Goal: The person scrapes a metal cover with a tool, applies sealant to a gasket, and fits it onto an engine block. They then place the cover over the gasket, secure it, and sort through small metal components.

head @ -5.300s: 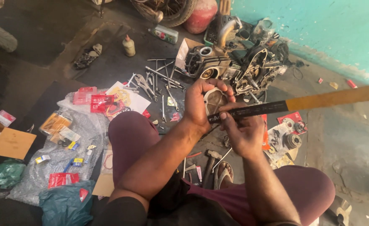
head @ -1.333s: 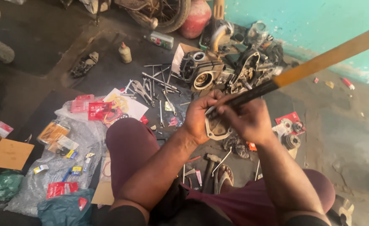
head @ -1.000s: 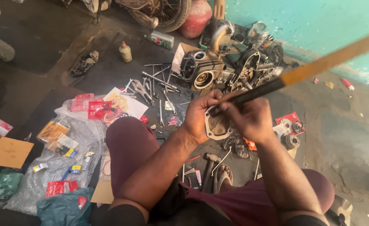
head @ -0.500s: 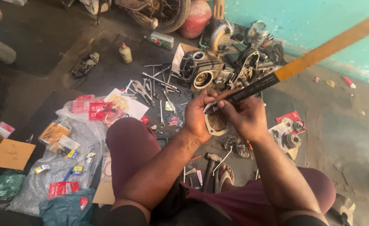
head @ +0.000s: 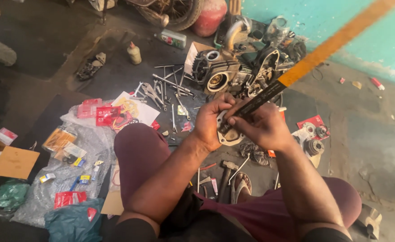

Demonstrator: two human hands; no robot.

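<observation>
The engine (head: pixel 233 74) sits on the floor behind the two hands, with loose tools (head: pixel 166 92) spread to its left. Little packets (head: pixel 72 157) lie on a plastic sheet (head: pixel 49 192) left of the knee, and a cardboard box (head: pixel 9 159) sits farther left. A hammer (head: pixel 226 172) lies between the legs.

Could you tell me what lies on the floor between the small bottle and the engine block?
In the head view, loose wrenches, pliers and other metal hand tools lie scattered on the dark floor between the small bottle and the engine block.
</observation>
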